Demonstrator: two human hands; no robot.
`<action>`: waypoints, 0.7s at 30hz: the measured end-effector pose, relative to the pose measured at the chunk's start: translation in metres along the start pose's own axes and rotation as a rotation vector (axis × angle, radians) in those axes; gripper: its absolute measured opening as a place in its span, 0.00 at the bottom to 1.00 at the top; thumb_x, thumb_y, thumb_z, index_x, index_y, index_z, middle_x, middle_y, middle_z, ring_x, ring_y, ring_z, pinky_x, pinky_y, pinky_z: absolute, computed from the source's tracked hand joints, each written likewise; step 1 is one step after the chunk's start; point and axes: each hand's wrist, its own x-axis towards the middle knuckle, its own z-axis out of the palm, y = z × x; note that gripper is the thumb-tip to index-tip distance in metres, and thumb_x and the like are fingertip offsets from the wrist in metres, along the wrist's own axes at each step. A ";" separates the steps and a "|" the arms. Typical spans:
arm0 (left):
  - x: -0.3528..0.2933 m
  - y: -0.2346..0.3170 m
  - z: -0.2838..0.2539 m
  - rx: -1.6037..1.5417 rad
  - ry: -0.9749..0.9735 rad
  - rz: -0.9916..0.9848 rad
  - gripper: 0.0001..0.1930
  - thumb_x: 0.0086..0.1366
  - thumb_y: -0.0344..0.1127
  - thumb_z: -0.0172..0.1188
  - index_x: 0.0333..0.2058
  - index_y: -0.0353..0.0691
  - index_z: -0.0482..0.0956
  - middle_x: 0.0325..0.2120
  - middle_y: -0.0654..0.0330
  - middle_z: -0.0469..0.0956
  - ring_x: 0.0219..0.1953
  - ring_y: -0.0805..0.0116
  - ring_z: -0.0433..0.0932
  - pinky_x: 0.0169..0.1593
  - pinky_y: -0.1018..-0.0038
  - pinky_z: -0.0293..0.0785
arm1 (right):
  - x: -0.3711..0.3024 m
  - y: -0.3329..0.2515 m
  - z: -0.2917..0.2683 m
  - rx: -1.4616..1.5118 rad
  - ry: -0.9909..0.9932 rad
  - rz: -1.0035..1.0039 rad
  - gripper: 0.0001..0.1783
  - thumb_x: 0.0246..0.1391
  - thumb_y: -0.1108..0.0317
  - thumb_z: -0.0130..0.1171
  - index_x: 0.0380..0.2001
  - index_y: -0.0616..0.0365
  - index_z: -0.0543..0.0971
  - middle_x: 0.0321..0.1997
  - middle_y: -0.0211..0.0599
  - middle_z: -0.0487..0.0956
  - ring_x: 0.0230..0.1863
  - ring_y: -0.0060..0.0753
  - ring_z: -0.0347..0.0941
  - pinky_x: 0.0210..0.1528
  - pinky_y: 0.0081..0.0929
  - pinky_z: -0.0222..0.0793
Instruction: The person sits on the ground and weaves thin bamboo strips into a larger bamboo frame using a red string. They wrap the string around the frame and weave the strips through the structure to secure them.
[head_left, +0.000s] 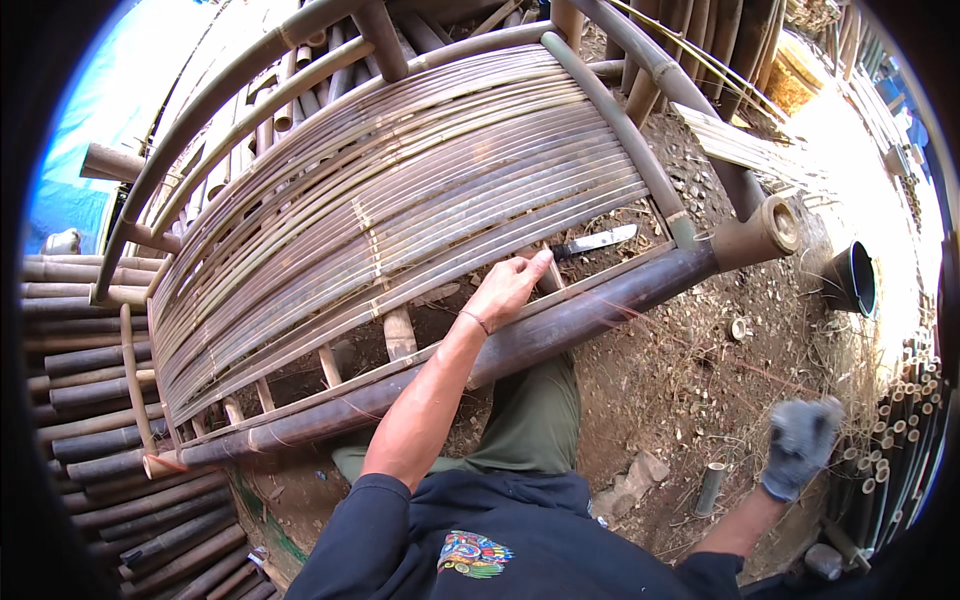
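In front of me lies a bamboo bench frame, its seat made of long narrow bamboo slats [400,210]. My bare left hand [505,292] reaches over the thick dark front rail [610,312]. Its fingers are pinched at a short bamboo crosspiece [550,272], and what is between them is hidden. Just beyond the fingertips, a knife [605,239] with a black handle lies against the front slats. Out to the right, my right hand [800,448] in a grey glove is blurred but looks closed. A thin reddish string [765,374], faint and smeared, runs from the rail toward it.
Stacked dark bamboo poles [150,510] fill the left side. A black bucket [850,279] lies tipped at the right, above a bundle of cut bamboo [895,430]. A short bamboo piece [710,489] and a stone [632,484] are on the littered dirt floor.
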 end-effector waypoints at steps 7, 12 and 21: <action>0.042 -0.061 0.039 -0.280 0.026 0.186 0.48 0.68 0.75 0.30 0.52 0.26 0.71 0.57 0.39 0.71 0.62 0.51 0.67 0.65 0.61 0.58 | -0.036 -0.057 -0.129 -1.588 0.276 0.466 0.33 0.59 0.57 0.60 0.61 0.66 0.64 0.53 0.46 0.68 0.52 0.36 0.62 0.59 0.29 0.58; 0.023 -0.039 0.034 -0.222 -0.076 0.190 0.49 0.69 0.73 0.31 0.69 0.31 0.53 0.70 0.44 0.53 0.73 0.55 0.51 0.73 0.66 0.43 | 0.000 0.115 -0.014 -1.121 0.010 0.353 0.52 0.55 0.59 0.64 0.72 0.69 0.46 0.77 0.55 0.46 0.78 0.44 0.41 0.78 0.33 0.35; 0.027 -0.038 0.018 -0.200 -0.280 -0.090 0.58 0.58 0.84 0.28 0.55 0.31 0.78 0.62 0.41 0.67 0.66 0.52 0.62 0.70 0.59 0.50 | 0.009 0.216 0.095 -0.828 -0.441 0.943 0.17 0.59 0.55 0.61 0.31 0.60 0.80 0.23 0.31 0.77 0.25 0.20 0.71 0.32 0.20 0.67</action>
